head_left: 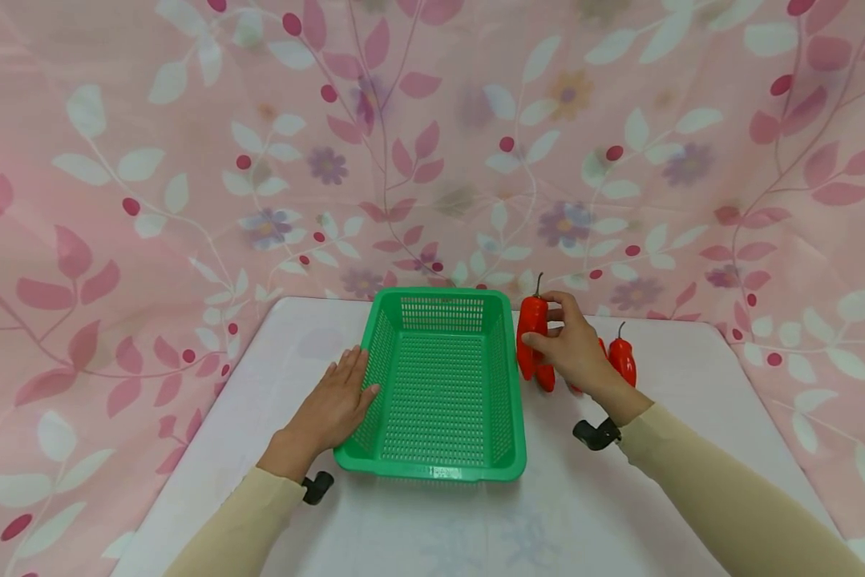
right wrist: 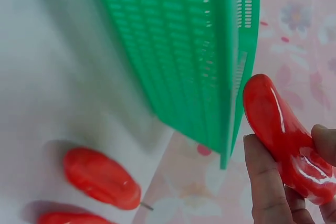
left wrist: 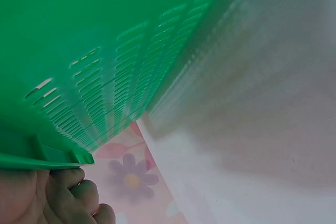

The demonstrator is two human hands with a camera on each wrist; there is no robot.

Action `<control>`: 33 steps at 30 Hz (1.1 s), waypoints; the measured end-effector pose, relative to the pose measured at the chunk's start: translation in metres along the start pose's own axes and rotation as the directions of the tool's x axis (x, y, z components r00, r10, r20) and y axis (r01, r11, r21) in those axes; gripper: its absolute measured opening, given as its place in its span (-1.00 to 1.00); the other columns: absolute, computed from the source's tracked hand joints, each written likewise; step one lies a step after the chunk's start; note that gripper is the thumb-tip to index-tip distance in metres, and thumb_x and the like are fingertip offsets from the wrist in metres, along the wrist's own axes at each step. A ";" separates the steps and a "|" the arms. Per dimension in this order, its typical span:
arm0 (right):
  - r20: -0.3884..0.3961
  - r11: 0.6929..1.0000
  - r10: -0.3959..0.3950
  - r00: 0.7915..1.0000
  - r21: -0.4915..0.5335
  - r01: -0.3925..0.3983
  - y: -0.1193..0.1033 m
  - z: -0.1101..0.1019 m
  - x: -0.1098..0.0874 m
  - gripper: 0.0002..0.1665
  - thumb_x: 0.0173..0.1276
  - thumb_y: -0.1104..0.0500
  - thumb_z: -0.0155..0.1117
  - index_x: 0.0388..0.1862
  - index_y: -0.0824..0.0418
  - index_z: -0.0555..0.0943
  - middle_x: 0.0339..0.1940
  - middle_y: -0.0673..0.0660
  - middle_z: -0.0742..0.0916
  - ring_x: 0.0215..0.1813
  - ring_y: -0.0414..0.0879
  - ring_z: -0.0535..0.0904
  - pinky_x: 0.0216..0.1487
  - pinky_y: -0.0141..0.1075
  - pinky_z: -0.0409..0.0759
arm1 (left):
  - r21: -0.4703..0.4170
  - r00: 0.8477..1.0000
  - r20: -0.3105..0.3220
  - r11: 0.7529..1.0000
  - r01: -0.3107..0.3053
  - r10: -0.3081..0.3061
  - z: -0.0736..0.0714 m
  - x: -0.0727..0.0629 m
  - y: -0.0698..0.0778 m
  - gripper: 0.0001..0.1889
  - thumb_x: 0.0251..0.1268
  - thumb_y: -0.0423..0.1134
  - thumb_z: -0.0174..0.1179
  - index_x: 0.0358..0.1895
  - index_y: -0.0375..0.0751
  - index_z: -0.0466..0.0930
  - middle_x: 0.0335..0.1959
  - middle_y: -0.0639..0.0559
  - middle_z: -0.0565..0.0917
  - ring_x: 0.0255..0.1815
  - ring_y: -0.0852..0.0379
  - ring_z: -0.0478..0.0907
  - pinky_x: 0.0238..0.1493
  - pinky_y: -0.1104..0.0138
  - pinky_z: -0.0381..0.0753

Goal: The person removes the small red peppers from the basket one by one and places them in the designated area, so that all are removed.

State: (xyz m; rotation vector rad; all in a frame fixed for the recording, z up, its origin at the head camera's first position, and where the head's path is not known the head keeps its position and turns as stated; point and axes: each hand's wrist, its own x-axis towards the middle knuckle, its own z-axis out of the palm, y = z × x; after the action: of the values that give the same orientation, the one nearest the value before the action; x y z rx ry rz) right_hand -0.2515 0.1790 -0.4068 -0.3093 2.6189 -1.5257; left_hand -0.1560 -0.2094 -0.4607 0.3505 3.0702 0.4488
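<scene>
A green plastic basket (head_left: 432,473) with slotted walls stands on the white table. On its left rim rests my left hand (head_left: 331,405), fingers nearly straight; in the left wrist view the hand (left wrist: 68,195) lies against the rim. My right hand (head_left: 576,349) pinches a red chili pepper (head_left: 531,328) between thumb and fingers, stem up, just beside the basket's right rim. The right wrist view shows this pepper (right wrist: 289,142) raised off the table. Below it another red pepper (head_left: 545,380) lies partly hidden.
Further right on the white table (head_left: 663,449) lies a red pepper with a dark stem (head_left: 623,361); at least one more is mostly covered by my right hand. A pink floral cloth (head_left: 461,144) hangs behind the table and at its sides.
</scene>
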 end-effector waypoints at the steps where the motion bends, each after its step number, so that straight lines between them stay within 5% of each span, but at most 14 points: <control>1: -0.001 1.000 0.005 1.000 0.005 -0.005 0.002 -0.002 0.000 -0.06 0.49 0.09 0.41 0.66 0.09 0.10 0.44 0.36 0.49 0.23 0.28 0.65 -0.06 0.02 0.83 | 0.001 1.000 0.000 1.000 0.000 0.000 0.000 0.000 0.000 -0.24 0.75 0.03 -0.08 0.68 -0.45 -0.06 0.72 -0.37 0.01 0.74 -0.31 -0.04 0.70 -0.17 0.02; 33: -0.147 0.962 0.083 0.986 -0.245 -0.117 0.077 -0.077 -0.011 -0.01 0.53 0.12 0.35 0.71 0.23 0.01 0.44 0.54 0.42 0.34 0.50 0.46 0.08 0.29 0.72 | 0.002 1.000 -0.009 1.000 -0.004 0.004 0.001 0.000 0.000 -0.24 0.75 0.02 -0.07 0.67 -0.46 -0.04 0.72 -0.36 0.01 0.74 -0.31 -0.05 0.69 -0.18 0.03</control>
State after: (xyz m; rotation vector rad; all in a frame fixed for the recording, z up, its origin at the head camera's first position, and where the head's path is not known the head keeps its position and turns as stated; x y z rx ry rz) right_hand -0.2649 0.2839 -0.4357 -0.0906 2.8905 -1.2227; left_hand -0.1557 -0.2093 -0.4618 0.3550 3.0798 0.4485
